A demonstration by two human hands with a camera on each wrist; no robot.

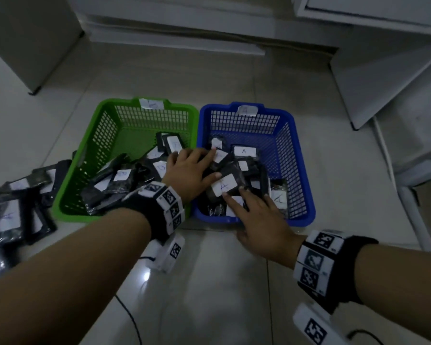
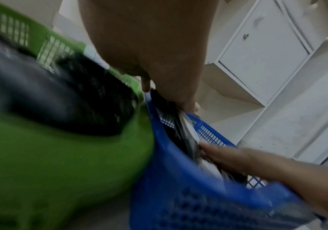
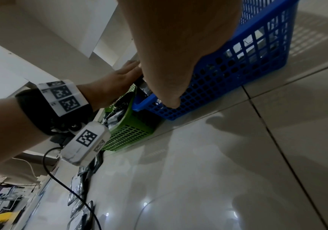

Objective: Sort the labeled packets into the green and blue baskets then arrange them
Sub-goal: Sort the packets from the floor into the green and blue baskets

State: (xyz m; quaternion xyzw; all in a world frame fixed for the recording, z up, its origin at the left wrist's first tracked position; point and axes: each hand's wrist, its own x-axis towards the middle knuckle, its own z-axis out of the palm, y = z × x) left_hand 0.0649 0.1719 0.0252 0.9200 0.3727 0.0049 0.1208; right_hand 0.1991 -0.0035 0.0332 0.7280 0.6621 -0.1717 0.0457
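The green basket (image 1: 67, 195) and the blue basket (image 1: 305, 185) stand side by side on the floor, each with a paper tag on its far rim. Black packets with white labels lie piled in both. My left hand (image 1: 209, 163) reaches across into the blue basket, fingers spread over the packets, thumb against a packet marked A (image 1: 225, 185). My right hand (image 1: 244, 195) lies in the blue basket with straight fingers, its index tip touching that packet's near edge. In the left wrist view the packets (image 2: 181, 129) sit between both hands' fingers. More packets (image 1: 15, 207) lie loose on the floor, left of the green basket.
White cabinets (image 1: 383, 70) stand behind and to the right of the baskets, and another unit (image 1: 23, 41) at the far left. A black cable (image 1: 132, 317) runs over the glossy tiles near me. Bare floor (image 1: 222, 282) lies in front of the baskets.
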